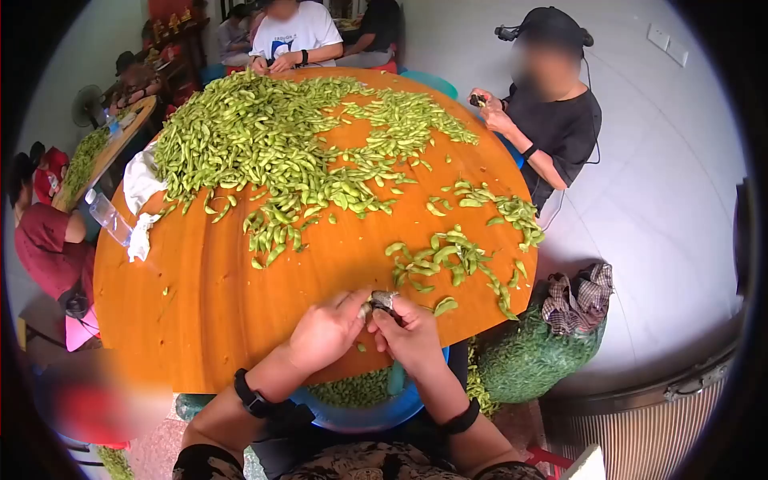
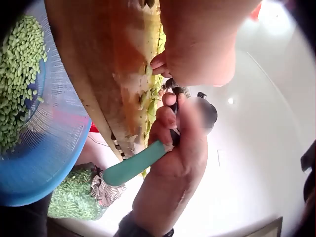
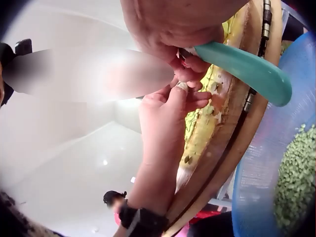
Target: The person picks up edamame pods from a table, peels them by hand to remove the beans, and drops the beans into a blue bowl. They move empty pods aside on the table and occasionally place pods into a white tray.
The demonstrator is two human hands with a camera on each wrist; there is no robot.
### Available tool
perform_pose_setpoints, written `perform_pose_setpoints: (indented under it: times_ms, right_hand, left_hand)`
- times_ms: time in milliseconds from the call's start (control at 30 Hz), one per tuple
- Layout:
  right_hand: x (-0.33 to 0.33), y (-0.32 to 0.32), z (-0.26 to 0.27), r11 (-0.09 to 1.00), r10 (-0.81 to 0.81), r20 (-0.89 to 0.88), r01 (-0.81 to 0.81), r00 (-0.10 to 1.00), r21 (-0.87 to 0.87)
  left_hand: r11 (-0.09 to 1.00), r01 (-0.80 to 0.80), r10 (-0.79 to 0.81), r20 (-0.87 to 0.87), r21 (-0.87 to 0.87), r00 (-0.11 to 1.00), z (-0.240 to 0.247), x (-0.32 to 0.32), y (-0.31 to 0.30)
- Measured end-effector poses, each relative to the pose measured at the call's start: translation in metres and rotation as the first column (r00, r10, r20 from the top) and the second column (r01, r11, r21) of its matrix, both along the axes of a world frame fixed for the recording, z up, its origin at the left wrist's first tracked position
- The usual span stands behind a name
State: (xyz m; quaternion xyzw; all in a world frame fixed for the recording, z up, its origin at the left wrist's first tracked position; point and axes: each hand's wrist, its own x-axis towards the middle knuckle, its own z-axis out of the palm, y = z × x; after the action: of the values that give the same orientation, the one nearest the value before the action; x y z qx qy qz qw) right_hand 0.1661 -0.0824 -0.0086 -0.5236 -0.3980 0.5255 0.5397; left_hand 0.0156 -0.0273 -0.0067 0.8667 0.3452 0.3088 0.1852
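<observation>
Over the table's near edge, my left hand (image 1: 324,332) and right hand (image 1: 412,340) meet at the fingertips. My left thumb and fingers pinch a small pale green pod (image 1: 365,310), mostly covered by them. In my right hand I grip a tool with a long teal handle (image 2: 136,163), which sticks out below the palm; its dark front end (image 1: 386,301) lies at the left fingertips, and its shape is largely hidden. Shelled green beans (image 3: 298,182) lie in a blue plastic basket (image 1: 360,420) below my hands.
Green bean pods (image 1: 248,136) are heaped across the round wooden table (image 1: 192,312), with smaller groups at right. A bottle (image 1: 108,218) and white cloth (image 1: 144,180) sit at left. A full green mesh sack (image 1: 536,360) stands at right. Other people (image 1: 552,120) sit around the table.
</observation>
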Motion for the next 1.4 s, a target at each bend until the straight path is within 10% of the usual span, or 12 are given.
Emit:
perform_pose_setpoints:
  times_ms: [367, 533, 667, 1067, 1233, 1400]
  right_hand:
    - [-0.003, -0.002, 0.000, 1.000, -0.008, -0.076, 0.008, 0.997, 0.007]
    - [-0.003, 0.000, 0.008, 1.000, -0.014, -0.027, 0.013, 1.000, -0.023]
    - [-0.006, -0.001, -0.006, 0.971, -0.092, 0.363, 0.003, 0.927, 0.238]
    - [-0.014, 0.004, -0.002, 0.992, -0.054, 0.139, 0.037, 0.989, 0.123]
    - [0.000, 0.005, 0.006, 0.999, 0.007, -0.048, -0.009, 0.999, -0.041]
    - [-0.014, -0.001, -0.003, 0.993, -0.055, 0.160, 0.037, 0.986, 0.113]
  left_hand:
    - [0.976, 0.103, -0.079, 0.131, -0.190, 0.988, -0.007, -0.005, 0.009]
    - [0.628, 0.371, 0.056, 0.515, -0.684, 0.856, -0.011, -0.006, 0.016]
    - [0.830, 0.240, -0.045, 0.368, -0.503, 0.929, -0.005, 0.000, 0.012]
    - [0.861, 0.162, 0.026, 0.360, -0.482, 0.933, -0.010, -0.004, 0.013]
    - [0.641, 0.391, 0.010, 0.516, -0.661, 0.856, -0.014, -0.006, 0.021]
    - [0.550, 0.362, 0.099, 0.490, -0.752, 0.866, -0.017, -0.006, 0.023]
